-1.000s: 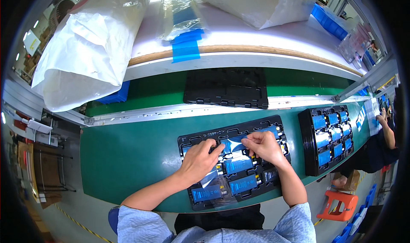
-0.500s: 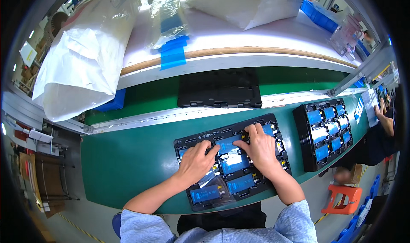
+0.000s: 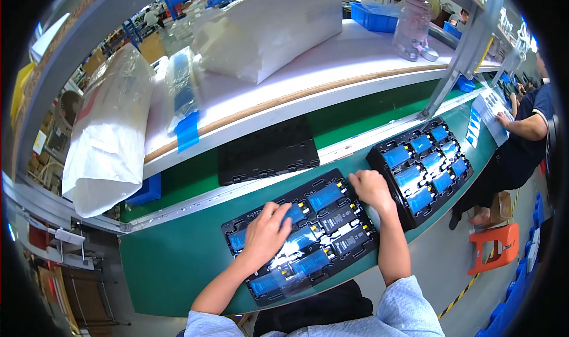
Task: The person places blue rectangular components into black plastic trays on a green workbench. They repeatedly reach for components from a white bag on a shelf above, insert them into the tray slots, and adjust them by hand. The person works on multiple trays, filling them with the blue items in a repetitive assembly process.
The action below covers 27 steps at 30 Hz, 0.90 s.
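Observation:
A black moulded tray (image 3: 265,214) lies tilted on the green bench, holding several flat battery packs, most with blue faces. Two of them, such as this dark battery pack (image 3: 339,218), show black faces. My left hand (image 3: 267,233) rests over the tray's left part, fingers apart on a blue battery pack (image 3: 294,213) and partly hiding it. Just past the tray's upper right corner is my right hand (image 3: 372,189), fingers loosely bent, with nothing visible in them. It is beside a blue battery pack (image 3: 325,197). Clear film (image 3: 293,283) lies across the tray's near edge.
Right of the tray stands a stack of black trays (image 3: 388,186), the top one filled with blue battery packs. A dark tray (image 3: 267,153) lies under the shelf (image 3: 284,91), which bears plastic bags (image 3: 267,34) and a clear jar (image 3: 411,29). Another person (image 3: 527,129) stands at the right.
The view has swung, showing more of the right side. My right hand has moved off the battery packs to the tray's upper right corner; my left hand stays over the left part.

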{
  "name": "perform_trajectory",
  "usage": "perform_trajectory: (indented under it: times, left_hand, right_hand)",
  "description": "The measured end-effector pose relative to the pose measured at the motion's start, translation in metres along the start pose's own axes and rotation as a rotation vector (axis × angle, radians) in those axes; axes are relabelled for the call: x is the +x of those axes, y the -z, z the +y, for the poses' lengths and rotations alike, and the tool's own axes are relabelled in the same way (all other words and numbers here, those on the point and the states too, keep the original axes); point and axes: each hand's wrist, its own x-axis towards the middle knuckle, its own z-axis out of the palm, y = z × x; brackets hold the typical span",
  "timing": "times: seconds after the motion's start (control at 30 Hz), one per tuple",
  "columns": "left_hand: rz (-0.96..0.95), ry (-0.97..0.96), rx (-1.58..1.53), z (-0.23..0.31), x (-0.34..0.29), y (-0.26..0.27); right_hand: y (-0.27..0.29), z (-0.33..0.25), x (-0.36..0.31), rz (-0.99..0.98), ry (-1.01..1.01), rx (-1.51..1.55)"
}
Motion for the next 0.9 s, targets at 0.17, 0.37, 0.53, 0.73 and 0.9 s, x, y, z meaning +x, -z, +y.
perform_trajectory:
  times: [0.17,0.37,0.53,0.73,0.9]
  left_hand:
    - [-0.111,-0.040,0.008,0.024,0.041,-0.037]
    - [-0.149,0.016,0.078,0.033,0.049,-0.055]
    - [-0.082,0.075,-0.001,0.038,0.046,-0.056]
    - [0.036,0.034,-0.059,0.041,0.045,-0.062]
    - [0.056,0.023,-0.055,0.035,0.039,-0.062]
  right_hand:
    - [0.017,-0.007,-0.015,-0.211,0.038,0.103]
    - [0.025,-0.005,-0.025,-0.461,-0.029,0.367]
    - [0.020,-0.008,-0.028,-0.274,0.100,0.209]
    - [0.010,-0.014,-0.029,-0.016,0.393,0.235]
    - [-0.008,-0.022,-0.026,-0.026,0.561,0.274]
